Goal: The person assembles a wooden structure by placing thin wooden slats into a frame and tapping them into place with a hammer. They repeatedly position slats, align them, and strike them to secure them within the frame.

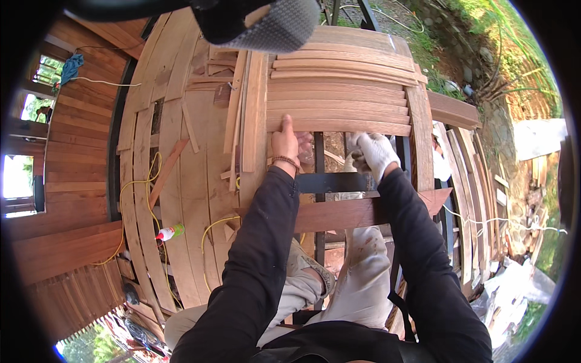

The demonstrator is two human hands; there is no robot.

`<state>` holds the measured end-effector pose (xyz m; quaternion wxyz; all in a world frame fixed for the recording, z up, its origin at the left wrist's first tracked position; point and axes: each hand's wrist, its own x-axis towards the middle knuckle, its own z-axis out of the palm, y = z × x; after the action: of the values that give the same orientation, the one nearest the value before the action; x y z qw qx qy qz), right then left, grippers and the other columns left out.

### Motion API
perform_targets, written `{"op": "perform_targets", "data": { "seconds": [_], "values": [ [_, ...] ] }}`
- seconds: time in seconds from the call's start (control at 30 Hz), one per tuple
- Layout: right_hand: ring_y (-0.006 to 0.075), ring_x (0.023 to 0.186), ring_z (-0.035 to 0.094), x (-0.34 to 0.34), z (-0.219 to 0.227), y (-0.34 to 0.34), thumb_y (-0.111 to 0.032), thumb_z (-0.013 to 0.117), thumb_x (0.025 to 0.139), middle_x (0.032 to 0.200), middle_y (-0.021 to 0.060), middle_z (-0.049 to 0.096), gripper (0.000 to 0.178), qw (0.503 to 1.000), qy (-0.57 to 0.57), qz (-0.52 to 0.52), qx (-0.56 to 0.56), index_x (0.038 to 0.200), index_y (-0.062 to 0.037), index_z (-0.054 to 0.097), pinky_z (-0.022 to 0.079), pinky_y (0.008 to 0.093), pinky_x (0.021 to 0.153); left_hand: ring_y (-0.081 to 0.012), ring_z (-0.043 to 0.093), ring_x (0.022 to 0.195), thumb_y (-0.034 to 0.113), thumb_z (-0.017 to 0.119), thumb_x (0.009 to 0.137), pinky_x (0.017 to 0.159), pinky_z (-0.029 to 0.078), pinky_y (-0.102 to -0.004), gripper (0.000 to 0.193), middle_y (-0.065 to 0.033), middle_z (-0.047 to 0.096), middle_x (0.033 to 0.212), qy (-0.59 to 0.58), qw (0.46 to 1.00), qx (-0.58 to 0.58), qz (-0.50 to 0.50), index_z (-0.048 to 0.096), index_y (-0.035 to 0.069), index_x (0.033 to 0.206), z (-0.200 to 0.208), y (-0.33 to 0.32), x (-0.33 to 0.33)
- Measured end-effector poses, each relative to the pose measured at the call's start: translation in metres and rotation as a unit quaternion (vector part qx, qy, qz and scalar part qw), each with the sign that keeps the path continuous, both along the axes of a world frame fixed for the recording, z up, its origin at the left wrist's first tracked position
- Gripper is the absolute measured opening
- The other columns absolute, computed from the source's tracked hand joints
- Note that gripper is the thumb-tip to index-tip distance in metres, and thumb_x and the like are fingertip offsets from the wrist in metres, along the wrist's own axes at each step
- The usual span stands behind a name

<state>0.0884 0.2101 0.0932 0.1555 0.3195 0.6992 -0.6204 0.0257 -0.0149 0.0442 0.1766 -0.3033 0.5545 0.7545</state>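
A wooden louvre panel (339, 95) lies in front of me, its overlapping slats set between two side rails. My left hand (285, 144), bare with a beaded bracelet, has its thumb on top of the lowest slat (339, 125) near the left rail (255, 121). Its other fingers curl below the slat's edge, partly blurred. My right hand (376, 156) wears a white glove with a grey palm. It is curled into a fist close to the same slat's near edge, toward the right rail (420, 133); motion smears its knuckles, and I see nothing in it.
A dark reddish board (339, 215) crosses below my hands over a black metal frame (333, 183). Loose slats (339, 63) lie on the panel's far part. Left, on the plank surface, are a glue bottle (170, 232), a yellow cord (148, 180) and wood strips (166, 172).
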Motion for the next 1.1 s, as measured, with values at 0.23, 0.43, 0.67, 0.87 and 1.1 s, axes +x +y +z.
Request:
{"op": "perform_targets", "data": {
  "seconds": [0.23, 0.43, 0.67, 0.87, 1.1],
  "values": [
    [0.0290, 0.112, 0.062, -0.026, 0.009, -0.041, -0.026, 0.082, 0.076, 0.115, 0.0085, 0.064, 0.052, 0.636, 0.436, 0.337, 0.541, 0.123, -0.0089, 0.067, 0.050, 0.0421, 0.096, -0.0322, 0.066, 0.111, 0.020, 0.084, 0.083, 0.099, 0.051, -0.0444, 0.043, -0.0118, 0.066, 0.121, 0.467, 0.526, -0.669, -0.239, 0.068, 0.006, 0.121, 0.047, -0.033, 0.017],
    [0.0315, 0.108, 0.062, -0.057, -0.017, -0.056, -0.017, 0.066, 0.085, 0.112, 0.0106, 0.064, 0.028, 0.622, 0.465, 0.389, 0.495, 0.111, -0.0085, 0.068, 0.052, 0.0449, 0.093, -0.0314, 0.063, 0.113, 0.013, 0.086, 0.076, 0.099, 0.047, -0.0454, 0.047, -0.0095, 0.066, 0.117, 0.471, 0.496, -0.650, -0.329, 0.068, 0.007, 0.119, 0.036, -0.061, -0.007],
    [0.0331, 0.117, 0.058, -0.063, -0.017, -0.041, -0.016, 0.082, 0.069, 0.121, 0.0129, 0.060, 0.053, 0.644, 0.413, 0.438, 0.472, 0.118, -0.0083, 0.065, 0.047, 0.0441, 0.099, -0.0328, 0.064, 0.108, 0.010, 0.085, 0.074, 0.096, 0.048, -0.0451, 0.042, -0.0103, 0.067, 0.112, 0.502, 0.516, -0.616, -0.320, 0.070, 0.006, 0.113, 0.027, -0.055, -0.009],
    [0.0343, 0.113, 0.060, -0.062, -0.017, -0.042, -0.016, 0.075, 0.080, 0.115, 0.0125, 0.063, 0.040, 0.663, 0.439, 0.411, 0.445, 0.119, -0.0079, 0.068, 0.047, 0.0460, 0.099, -0.0333, 0.063, 0.104, 0.009, 0.085, 0.074, 0.093, 0.049, -0.0455, 0.041, -0.0105, 0.067, 0.107, 0.514, 0.515, -0.606, -0.322, 0.072, 0.005, 0.112, 0.032, -0.057, -0.017],
    [0.0335, 0.112, 0.061, -0.055, -0.019, -0.049, -0.016, 0.073, 0.082, 0.115, 0.0117, 0.063, 0.034, 0.650, 0.431, 0.399, 0.483, 0.114, -0.0096, 0.067, 0.048, 0.0455, 0.097, -0.0337, 0.063, 0.103, 0.007, 0.084, 0.073, 0.092, 0.049, -0.0457, 0.041, -0.0109, 0.065, 0.105, 0.526, 0.532, -0.586, -0.312, 0.071, 0.005, 0.113, 0.028, -0.059, -0.013]
  ]
}}
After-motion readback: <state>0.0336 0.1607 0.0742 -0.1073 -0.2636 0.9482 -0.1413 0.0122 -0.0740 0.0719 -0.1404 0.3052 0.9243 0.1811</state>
